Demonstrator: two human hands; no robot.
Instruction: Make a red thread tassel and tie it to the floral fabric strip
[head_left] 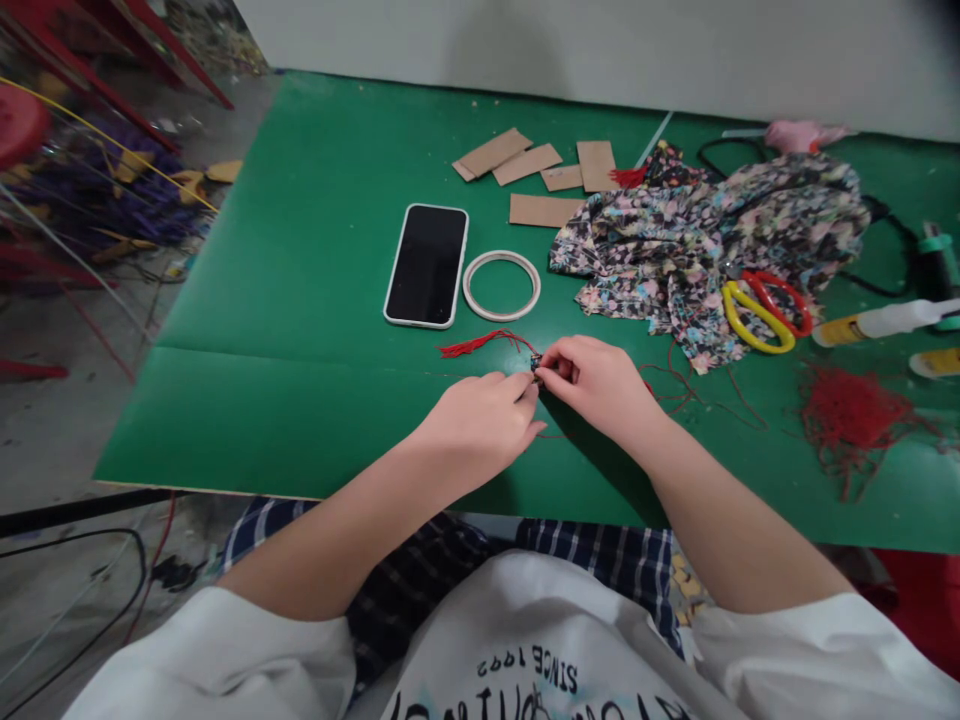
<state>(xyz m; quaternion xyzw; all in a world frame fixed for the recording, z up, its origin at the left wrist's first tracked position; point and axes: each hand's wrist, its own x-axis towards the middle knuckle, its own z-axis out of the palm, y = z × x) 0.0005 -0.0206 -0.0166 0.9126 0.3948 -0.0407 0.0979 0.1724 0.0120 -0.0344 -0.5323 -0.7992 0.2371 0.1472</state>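
Over the green table's front half, my hands meet at a small dark patterned cloth piece point(535, 364), mostly covered by my fingers. My right hand point(596, 385) pinches it from the right, thumb against fingertips. From the left, my left hand point(484, 420) has its fingers closed at the piece's lower edge, with the thumb pointing right. A red tassel point(469, 346) with a thin cord runs from the piece to the left and lies on the table. Loose red thread point(679, 390) trails beyond my right hand.
A phone point(427, 265) and a tape roll point(502, 285) lie ahead. Behind are cardboard pieces point(545, 210). To the right are floral fabric point(660, 245), scissors point(759, 318), a glue bottle point(862, 325) and a red thread pile point(855, 410). A white wall point(600, 50) bounds the back.
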